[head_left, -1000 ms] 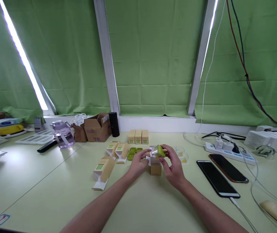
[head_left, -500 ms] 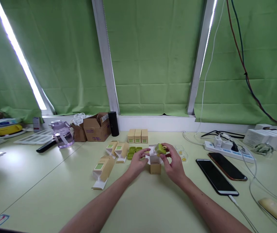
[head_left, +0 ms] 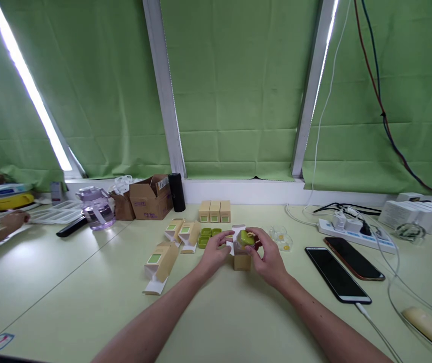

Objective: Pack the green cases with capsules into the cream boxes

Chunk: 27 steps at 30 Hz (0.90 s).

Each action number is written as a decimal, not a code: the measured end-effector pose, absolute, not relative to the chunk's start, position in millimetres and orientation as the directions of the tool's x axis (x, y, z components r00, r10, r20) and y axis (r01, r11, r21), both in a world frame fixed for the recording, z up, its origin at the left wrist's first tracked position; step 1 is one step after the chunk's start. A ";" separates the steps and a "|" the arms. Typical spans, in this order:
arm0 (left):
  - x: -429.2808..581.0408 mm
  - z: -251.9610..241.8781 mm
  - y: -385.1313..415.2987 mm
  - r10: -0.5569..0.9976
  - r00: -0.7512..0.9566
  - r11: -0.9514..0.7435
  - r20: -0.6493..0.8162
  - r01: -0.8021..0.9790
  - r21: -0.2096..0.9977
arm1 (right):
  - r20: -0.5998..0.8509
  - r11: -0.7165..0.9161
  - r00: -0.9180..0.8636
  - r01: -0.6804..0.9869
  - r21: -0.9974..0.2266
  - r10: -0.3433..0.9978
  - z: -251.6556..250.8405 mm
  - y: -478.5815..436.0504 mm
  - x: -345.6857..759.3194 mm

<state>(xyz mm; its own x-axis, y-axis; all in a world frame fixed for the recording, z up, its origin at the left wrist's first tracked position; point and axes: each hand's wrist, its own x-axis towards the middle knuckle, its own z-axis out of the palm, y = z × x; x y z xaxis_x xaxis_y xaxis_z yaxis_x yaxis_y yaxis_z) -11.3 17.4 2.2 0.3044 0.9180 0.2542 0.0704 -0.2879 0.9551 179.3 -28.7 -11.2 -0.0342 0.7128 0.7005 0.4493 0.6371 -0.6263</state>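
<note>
Between the fingers of my right hand [head_left: 269, 256] is a small green-lidded clear container [head_left: 246, 238] with a pale cord loop on top. It sits right at the mouth of a small kraft cardboard box [head_left: 242, 262], whose white flaps stand open. How deep it is in the box cannot be told. My left hand [head_left: 216, 251] has its thumb and fingertips at the box's left flap, steadying it. Just left and behind lie green square pieces [head_left: 205, 238]. Clear plastic lids or cups [head_left: 283, 239] with yellow spots rest beyond my right hand.
Open kraft boxes [head_left: 162, 261] lie on the left, and three closed boxes [head_left: 214, 212] stand behind. Two phones [head_left: 337, 275], a power strip [head_left: 357, 234] and cables occupy the right side. A purple jug [head_left: 97, 208] stands far left, near another person's hand [head_left: 15, 220].
My right hand has brought the green-lidded container down and slightly left, onto the box opening. At far left, the other person's hand has reached further into view.
</note>
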 end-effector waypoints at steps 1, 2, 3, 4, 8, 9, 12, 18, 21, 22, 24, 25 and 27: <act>-11.5 2.3 17.3 0.918 0.304 -0.289 0.255 0.073 0.954 | 0.684 0.623 -0.038 0.450 -0.640 0.729 -11.3 -29.0 179.2; -11.8 2.4 17.3 0.917 0.305 -0.291 0.256 0.072 0.954 | 0.666 0.608 -0.041 0.451 -0.653 0.745 -11.5 -29.3 179.1; -12.1 2.4 17.3 0.916 0.308 -0.291 0.258 0.069 0.954 | 0.649 0.595 -0.045 0.450 -0.665 0.759 -11.9 -29.4 179.1; -12.3 2.4 17.3 0.915 0.312 -0.289 0.256 0.064 0.955 | 0.636 0.585 -0.047 0.449 -0.676 0.770 -12.4 -29.4 179.1; -12.5 1.7 18.2 0.914 0.319 -0.281 0.250 0.055 0.958 | 0.609 0.566 -0.055 0.444 -0.695 0.791 -14.0 -28.5 179.2; -12.3 1.4 18.5 0.913 0.322 -0.281 0.250 0.055 0.958 | 0.606 0.564 -0.059 0.446 -0.695 0.793 -14.1 -28.4 179.3; -11.8 0.7 19.4 0.913 0.323 -0.279 0.248 0.051 0.959 | 0.598 0.562 -0.074 0.453 -0.693 0.798 -13.7 -28.8 179.5; -12.2 -0.1 19.8 0.914 0.318 -0.287 0.253 0.065 0.956 | 0.584 0.548 -0.100 0.501 -0.670 0.806 -13.6 -28.9 179.6; -12.5 0.1 19.5 0.916 0.315 -0.285 0.249 0.073 0.956 | 0.581 0.546 -0.114 0.524 -0.654 0.806 -13.8 -29.1 179.3; -12.5 0.2 19.3 0.917 0.313 -0.284 0.247 0.077 0.956 | 0.582 0.546 -0.116 0.531 -0.648 0.805 -13.7 -29.4 179.2; -12.4 0.4 19.1 0.920 0.307 -0.281 0.244 0.082 0.956 | 0.587 0.550 -0.123 0.541 -0.637 0.800 -13.2 -29.8 179.0; -12.3 0.4 19.0 0.921 0.305 -0.280 0.243 0.084 0.956 | 0.591 0.555 -0.130 0.543 -0.630 0.796 -13.0 -29.9 178.9; -12.0 0.0 19.2 0.922 0.300 -0.281 0.245 0.084 0.956 | 0.605 0.573 -0.145 0.547 -0.610 0.783 -12.8 -29.3 178.6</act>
<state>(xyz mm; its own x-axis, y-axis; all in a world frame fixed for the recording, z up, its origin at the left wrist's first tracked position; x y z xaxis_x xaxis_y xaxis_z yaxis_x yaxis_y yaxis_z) -12.0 19.2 0.0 0.3001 0.9220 0.2446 0.0837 -0.2809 0.9561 178.6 -29.3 -12.8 -0.1451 0.7828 0.6051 0.5469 0.5731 -0.6103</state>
